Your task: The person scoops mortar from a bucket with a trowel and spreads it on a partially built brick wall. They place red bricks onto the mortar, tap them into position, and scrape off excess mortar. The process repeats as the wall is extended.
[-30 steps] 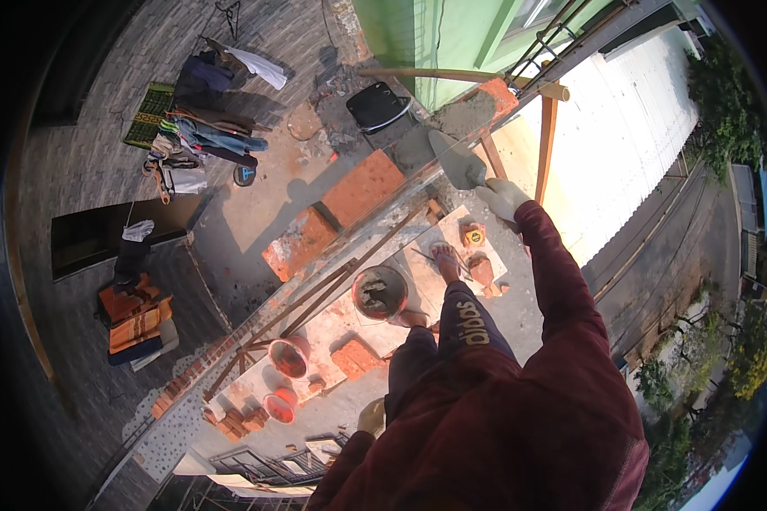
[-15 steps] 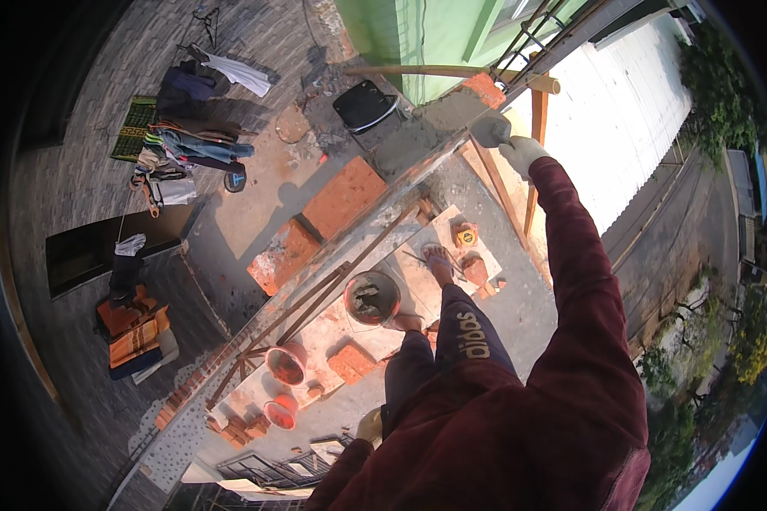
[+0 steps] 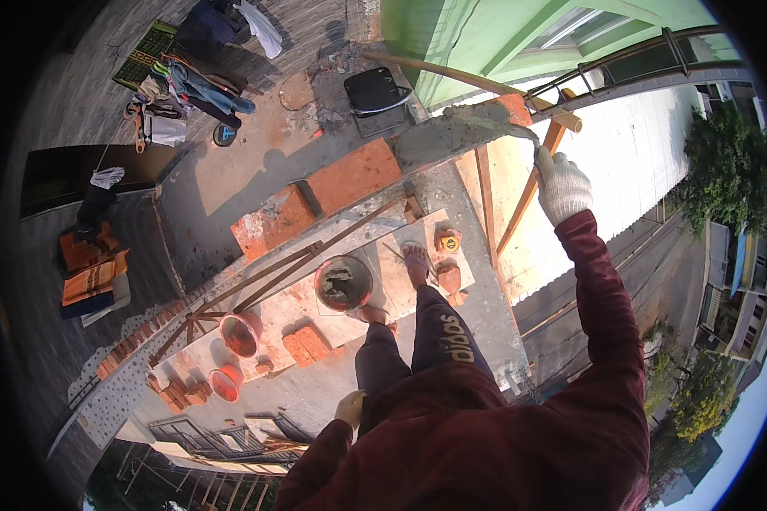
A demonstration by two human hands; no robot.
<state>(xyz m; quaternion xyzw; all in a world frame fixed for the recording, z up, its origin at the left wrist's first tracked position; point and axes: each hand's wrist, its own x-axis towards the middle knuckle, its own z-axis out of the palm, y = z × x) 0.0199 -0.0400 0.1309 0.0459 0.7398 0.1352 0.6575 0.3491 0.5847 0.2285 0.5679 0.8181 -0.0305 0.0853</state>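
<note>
In my gloved right hand (image 3: 564, 189) is a trowel (image 3: 528, 134), gripped by its handle. Its blade is tilted and touches the end of the grey mortar bed (image 3: 452, 128) on top of the wall. A reddish brick piece (image 3: 514, 109) sits at the far end of that mortar. Two large orange blocks (image 3: 354, 175) lie along the wall to the left of the bed. My left hand (image 3: 350, 407), also gloved, hangs beside my left thigh; its fingers are not clear. By my feet stands a round bucket (image 3: 319, 274) with grey mortar (image 3: 343, 279) in it.
I stand on a board platform (image 3: 392, 277) beside the wall. A yellow tape measure (image 3: 448, 242), loose bricks (image 3: 307, 344) and two red buckets (image 3: 240, 352) are on it. Wooden poles (image 3: 486, 81) cross beyond the wall's end. A road (image 3: 631, 281) lies far below, right.
My right hand has moved right and slightly nearer, and the trowel has turned from flat to tilted. The whole view has shifted, showing more of the green wall.
</note>
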